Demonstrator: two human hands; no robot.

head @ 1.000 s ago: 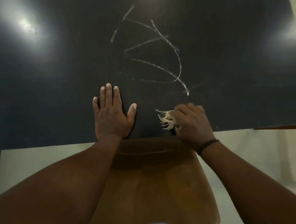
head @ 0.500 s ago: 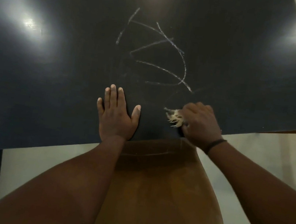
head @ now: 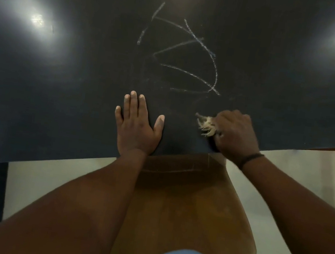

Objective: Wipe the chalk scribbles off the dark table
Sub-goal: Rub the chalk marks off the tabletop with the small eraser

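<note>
Right hand (head: 236, 135) fingers clamp frayed rag (head: 206, 125), fringe pointing left; left hand (head: 137, 125) flat.

White chalk on a dark table

The scribbles (head: 186, 53) are white crossing lines on the charcoal-black table (head: 59, 89); the cloth's frayed fringe (head: 206, 125) is pale cream.

My left hand (head: 137, 125) lies flat, palm down, fingers straight and close together, thumb spread off to the right — its forearm runs back toward me from the lower left. My right hand (head: 235, 132) sits just to the right of it, apart from it, knuckles up and fingers curled tight round a frayed rag (head: 206, 125) whose pale threads stick out on the thumb side. A dark band (head: 252, 158) rings that wrist — the right forearm comes in from the lower right.
</note>
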